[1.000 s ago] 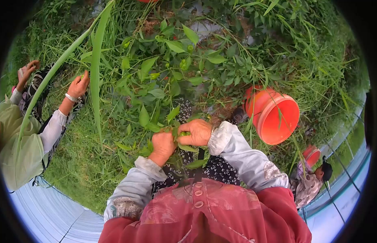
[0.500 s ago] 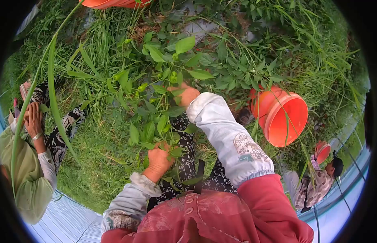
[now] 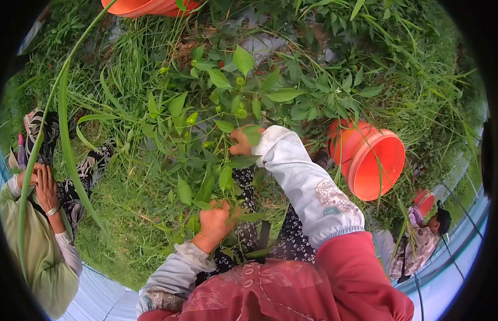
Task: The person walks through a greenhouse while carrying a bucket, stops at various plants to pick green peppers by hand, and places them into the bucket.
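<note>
A leafy green plant (image 3: 206, 184) with small green peppers (image 3: 241, 111) stands before me. Low on this plant, my left hand (image 3: 215, 219) is closed around stems or leaves, its fingertips partly hidden by foliage. Farther up and to the right, my right hand (image 3: 243, 140) has its fingers curled in at the stems, with a leaf covering part of it. What the right fingers hold, if anything, is hidden. Both forearms wear light sleeves.
Orange-red buckets (image 3: 376, 165) lie tipped at the right, and more orange buckets (image 3: 147, 6) show at the top. One person (image 3: 37, 241) sits at left, another (image 3: 420, 243) at lower right near a bucket. Tall grass (image 3: 67, 144) crosses the left.
My left hand has shifted slightly right and down, and my right hand slightly down. The plant's upper leaves and peppers have swayed to the right.
</note>
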`<state>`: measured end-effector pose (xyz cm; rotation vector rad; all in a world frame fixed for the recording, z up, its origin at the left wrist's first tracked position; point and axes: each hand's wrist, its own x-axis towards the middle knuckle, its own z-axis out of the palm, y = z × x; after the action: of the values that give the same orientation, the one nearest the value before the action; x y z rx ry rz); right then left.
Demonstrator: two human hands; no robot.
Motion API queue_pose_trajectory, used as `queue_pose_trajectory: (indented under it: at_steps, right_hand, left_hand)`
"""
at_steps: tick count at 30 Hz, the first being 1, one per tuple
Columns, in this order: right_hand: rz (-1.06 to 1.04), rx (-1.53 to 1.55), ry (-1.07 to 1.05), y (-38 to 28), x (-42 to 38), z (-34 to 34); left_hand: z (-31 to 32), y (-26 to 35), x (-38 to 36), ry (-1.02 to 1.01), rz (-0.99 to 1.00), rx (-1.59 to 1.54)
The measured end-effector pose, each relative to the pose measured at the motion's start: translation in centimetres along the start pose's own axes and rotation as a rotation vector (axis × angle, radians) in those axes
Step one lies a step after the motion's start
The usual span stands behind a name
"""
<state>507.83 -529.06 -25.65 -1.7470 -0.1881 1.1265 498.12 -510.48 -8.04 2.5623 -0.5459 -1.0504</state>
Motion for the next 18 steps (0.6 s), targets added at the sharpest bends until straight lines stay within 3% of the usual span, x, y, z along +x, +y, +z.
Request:
queue_pose_trajectory:
  at_steps: [3,5,6,8,9,10,12,14,15,17,18]
  right_hand:
    - [0.097,-0.181,-0.056,-2.3,-1.5,-1.6]
    - [0.142,-0.112,0.175,-1.5,-2.6,-0.9]
    - [0.149,-0.112,0.177,-0.2,-2.5,0.0]
    - [-0.113,0.045,-0.073,3.1,-2.1,2.4]
    - [0.385,0.14,-0.38,-4.5,-5.7,-2.9]
    - [0.333,0.366,-0.449,-4.0,-7.0,-2.5]
    - [0.153,0.151,-0.244,-3.9,-11.4,-3.2]
    - [0.129,0.266,-0.089,-1.9,-16.7,-4.1]
    - [0.192,0.332,0.098,-1.6,-20.0,-5.1]
    - [0.479,0.628,0.277,-0.7,-26.1,-7.5]
    - [0.509,0.466,0.462,0.9,-28.8,-7.9]
  left_hand:
    - [-0.5,0.3,0.2,0.005,-0.013,0.006]
    - [-1.1,0.7,0.6,0.003,0.039,-0.004]
    - [-1.2,0.8,0.8,0.006,0.089,-0.015]
    - [-0.8,0.6,0.5,-0.067,-0.013,-0.008]
    - [-0.6,0.7,0.3,-0.137,-0.12,0.003]
    - [-0.6,0.9,0.3,-0.139,-0.117,-0.003]
    - [-0.9,0.9,0.5,-0.029,-0.002,-0.058]
    - [-0.9,0.9,0.1,0.043,0.05,-0.104]
    - [-0.7,1.0,0.0,-0.018,0.023,-0.068]
    - [-0.1,1.1,-0.1,-0.08,-0.002,-0.039]
    - [0.4,1.0,-0.1,-0.103,-0.045,-0.021]
